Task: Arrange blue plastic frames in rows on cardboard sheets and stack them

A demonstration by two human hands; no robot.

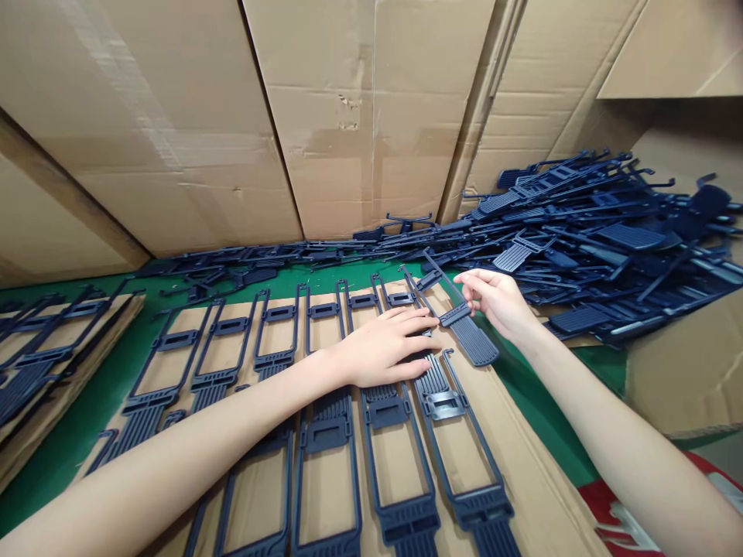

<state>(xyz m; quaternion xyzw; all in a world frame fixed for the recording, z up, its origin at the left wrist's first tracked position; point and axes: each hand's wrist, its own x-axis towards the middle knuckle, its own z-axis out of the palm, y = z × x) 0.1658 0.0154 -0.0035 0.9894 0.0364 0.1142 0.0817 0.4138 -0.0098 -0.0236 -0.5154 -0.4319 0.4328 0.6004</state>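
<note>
So the left hand is lying palm down with its fingers spread wide, right of centre in the frame, and it's covering bits of the laid-out brackets under it, so I can't tell exactly what each fingertip is touching. The right hand is pinching narrow, thumb and fingertips closing on the side of one dark blue bracket, which is sitting at an angle right of centre, its ribbed end poking past the edge of the cardboard sheet. Two rows of similar brackets are filling that sheet, and the left forearm is cutting across them from the lower left, hiding a good few. A big messy pile is taking up the upper right, just behind the right hand, with a thinner scatter trailing left along the back of the green tabletop. Tall cardboard panels are walling off the top, another loaded cardboard sheet is sitting at the far left, and something red is peeking out lower right, partly blocked by the right forearm.
</note>
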